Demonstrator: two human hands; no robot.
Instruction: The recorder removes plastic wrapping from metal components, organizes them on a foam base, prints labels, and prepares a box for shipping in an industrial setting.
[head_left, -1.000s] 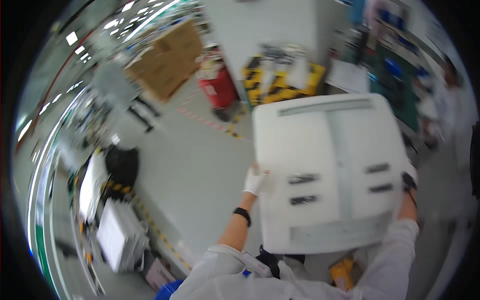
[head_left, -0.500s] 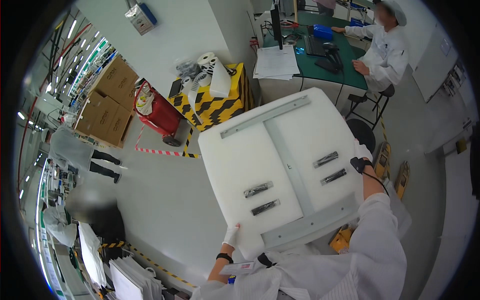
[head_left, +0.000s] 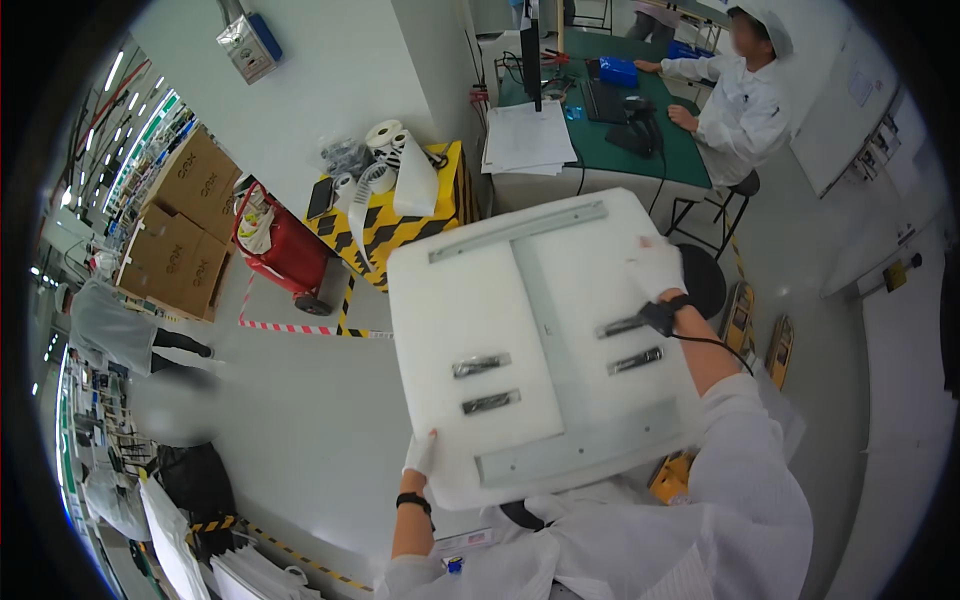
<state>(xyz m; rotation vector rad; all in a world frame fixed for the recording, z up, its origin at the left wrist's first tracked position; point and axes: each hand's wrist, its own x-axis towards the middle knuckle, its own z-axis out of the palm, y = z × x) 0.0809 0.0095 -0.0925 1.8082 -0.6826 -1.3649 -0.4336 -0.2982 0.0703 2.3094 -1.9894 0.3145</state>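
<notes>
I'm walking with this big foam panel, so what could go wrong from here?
The white foam panel hides the floor ahead, so you might trip. Your left hand grips only the near edge and your right hand lies on top, so it could tip. It could also clip the striped cart nearby.

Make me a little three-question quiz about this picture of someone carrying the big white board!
1. True or false: both hands touch the white foam panel.
2. Which hand grips the panel's near bottom corner? A) the left hand B) the right hand C) neither
3. Fill in: the small cart beyond the panel, which carries white rolls, is striped yellow and ____.

Key: 1 true; 2 A; 3 black.
</notes>
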